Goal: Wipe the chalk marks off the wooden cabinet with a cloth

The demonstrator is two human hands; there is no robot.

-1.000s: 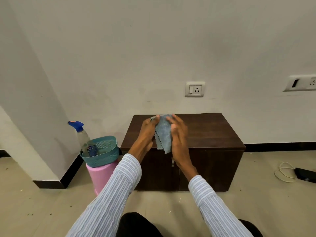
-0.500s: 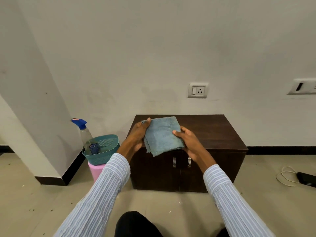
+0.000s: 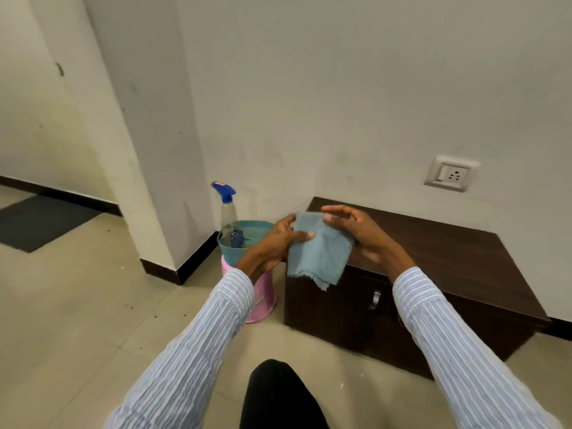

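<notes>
A plain pale wall and a tiled floor frame the scene, and a dark wooden cabinet [image 3: 439,261] is set against the wall below a wall socket [image 3: 452,176]. No chalk marks can be made out on its top from here. A blue-grey cloth [image 3: 318,252] is held up in the air over the cabinet's left front corner, apart from the wood, its scalloped lower edge hanging free. Its left edge is pinched by the left hand [image 3: 275,243], thumb laid across the fabric. The right hand [image 3: 359,233] is kept behind the cloth's right side; its fingers are spread and relaxed against the fabric, apparently so the cloth can be folded into a pad before wiping. Beside the cabinet, a spray bottle [image 3: 229,212] is stood in a teal basket [image 3: 257,227] on a pink stool [image 3: 263,295], likely kept within reach.
</notes>
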